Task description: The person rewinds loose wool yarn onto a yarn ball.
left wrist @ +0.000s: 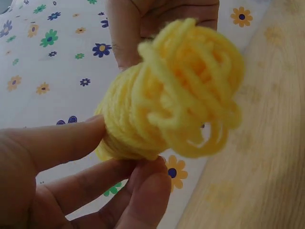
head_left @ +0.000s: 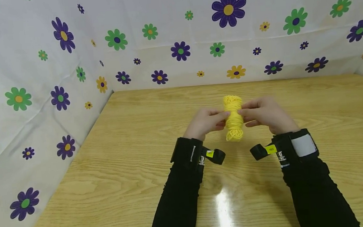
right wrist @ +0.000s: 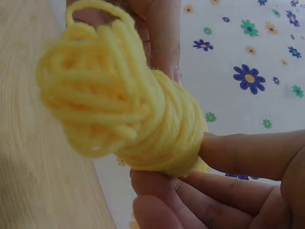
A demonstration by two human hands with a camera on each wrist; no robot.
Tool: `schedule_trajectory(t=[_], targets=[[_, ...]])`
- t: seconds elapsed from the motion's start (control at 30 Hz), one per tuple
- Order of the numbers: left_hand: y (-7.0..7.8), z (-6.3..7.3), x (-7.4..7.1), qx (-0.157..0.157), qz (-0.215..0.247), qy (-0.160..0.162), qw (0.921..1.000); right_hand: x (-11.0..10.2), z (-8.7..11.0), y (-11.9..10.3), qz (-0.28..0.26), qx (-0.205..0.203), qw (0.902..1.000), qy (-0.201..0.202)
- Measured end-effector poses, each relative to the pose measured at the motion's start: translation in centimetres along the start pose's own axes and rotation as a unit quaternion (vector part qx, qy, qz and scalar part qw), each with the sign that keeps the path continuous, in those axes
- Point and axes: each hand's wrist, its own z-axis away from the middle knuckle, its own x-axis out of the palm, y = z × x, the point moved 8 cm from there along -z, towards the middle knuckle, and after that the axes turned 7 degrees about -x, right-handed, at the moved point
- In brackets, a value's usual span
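A bundle of yellow yarn [head_left: 233, 118], wound round its middle with loops at both ends, is held upright above the table. My left hand [head_left: 206, 121] pinches it from the left between thumb and fingers. From the other side my right hand [head_left: 264, 114] grips it the same way, thumb on the near face. The left wrist view shows the looped end of the yarn bundle [left wrist: 186, 90] close up, with the left thumb on the wound part. Loose loops of the yarn bundle [right wrist: 90, 90] also fill the upper left of the right wrist view.
A wooden table [head_left: 124, 161] spreads under both arms, with a bright reflection near its front. White cloth [head_left: 160, 18] printed with purple, green and yellow flowers hangs behind it and along the left side. Black straps with small cameras [head_left: 216, 156] circle both wrists.
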Motion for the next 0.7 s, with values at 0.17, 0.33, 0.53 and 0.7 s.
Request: schedule_trajectory(t=[0.17,0.33,0.53,0.7], targets=[[-1.6,-1.1,0.1,-0.028,0.005,-0.008,0.9996,0.9,-1.0,2.0,-0.001,0.025,0.9994,-0.022],[-3.2,-2.0,0.1,-0.053,-0.003,-0.005,0.9986,1.6,-1.8,3.9,-0.010,0.053,0.9976,-0.043],[-4.8,-2.9,0.3,-0.082,-0.049,-0.004,0.9954,2.5,-2.0,5.4,0.000,0.082,0.9947,-0.062],[-5.3,-3.0,0.4,-0.087,-0.088,0.006,0.9923,3.0,-2.2,6.2,0.010,0.102,0.9924,-0.068]])
